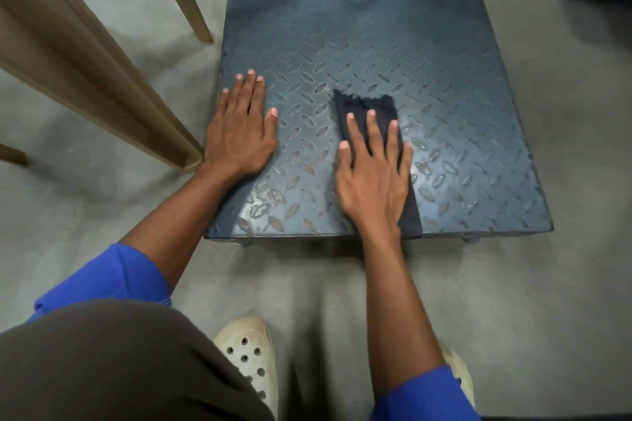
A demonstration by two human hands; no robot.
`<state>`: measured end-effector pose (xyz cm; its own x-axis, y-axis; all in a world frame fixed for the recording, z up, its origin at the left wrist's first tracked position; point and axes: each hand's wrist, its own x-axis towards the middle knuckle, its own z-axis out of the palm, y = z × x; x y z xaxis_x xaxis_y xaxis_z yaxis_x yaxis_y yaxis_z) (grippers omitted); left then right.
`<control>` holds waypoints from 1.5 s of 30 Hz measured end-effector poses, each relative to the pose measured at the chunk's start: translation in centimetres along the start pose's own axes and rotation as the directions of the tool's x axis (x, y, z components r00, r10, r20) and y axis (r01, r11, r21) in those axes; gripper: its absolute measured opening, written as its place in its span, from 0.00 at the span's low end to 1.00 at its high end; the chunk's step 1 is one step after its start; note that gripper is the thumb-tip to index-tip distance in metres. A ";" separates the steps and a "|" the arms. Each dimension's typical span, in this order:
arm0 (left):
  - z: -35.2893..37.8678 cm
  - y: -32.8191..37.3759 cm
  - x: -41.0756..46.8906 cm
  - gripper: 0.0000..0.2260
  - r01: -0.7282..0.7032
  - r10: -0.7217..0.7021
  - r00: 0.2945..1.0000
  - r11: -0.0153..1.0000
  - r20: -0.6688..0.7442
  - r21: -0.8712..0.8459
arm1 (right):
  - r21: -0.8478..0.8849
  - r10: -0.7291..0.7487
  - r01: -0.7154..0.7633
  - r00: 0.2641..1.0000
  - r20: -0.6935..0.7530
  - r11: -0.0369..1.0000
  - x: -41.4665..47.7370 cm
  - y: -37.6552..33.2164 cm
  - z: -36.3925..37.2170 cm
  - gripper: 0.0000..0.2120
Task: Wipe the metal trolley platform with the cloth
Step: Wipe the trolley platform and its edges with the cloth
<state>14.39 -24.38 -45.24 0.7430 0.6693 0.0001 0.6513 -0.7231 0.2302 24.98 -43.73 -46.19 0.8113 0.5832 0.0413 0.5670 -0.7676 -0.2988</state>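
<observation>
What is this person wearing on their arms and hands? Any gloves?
No gloves. The left hand and right hand are bare, with no rings, watch or bracelet showing. The left sleeve and right sleeve are bright blue and stop well above the wrists.

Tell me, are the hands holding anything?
Nothing is gripped. The right hand presses the near half of the dark cloth flat; the left hand rests on the blue-grey metal trolley platform.
</observation>
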 end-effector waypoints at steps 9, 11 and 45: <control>0.4 0.3 -0.8 0.30 0.020 -0.020 1.000 1.000 -0.022 0.015 | 0.048 -0.124 0.124 0.992 0.007 0.991 0.9 -2.8 0.4 0.26; 0.5 0.8 -1.2 0.30 0.045 -0.044 0.999 0.999 -0.026 0.008 | 0.014 -0.041 0.041 0.999 0.016 0.999 -1.2 0.0 -0.4 0.26; 3.5 8.4 -2.0 0.31 -0.159 0.159 0.987 0.987 -0.032 0.010 | -0.044 0.382 -0.385 0.922 -0.069 0.922 -1.3 9.5 -3.0 0.28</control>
<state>18.90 -32.41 -46.69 0.8318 0.5509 0.0676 0.5265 -0.8218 0.2179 29.74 -52.57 -46.18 0.9741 0.2260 -0.0102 0.2164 -0.9439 -0.2496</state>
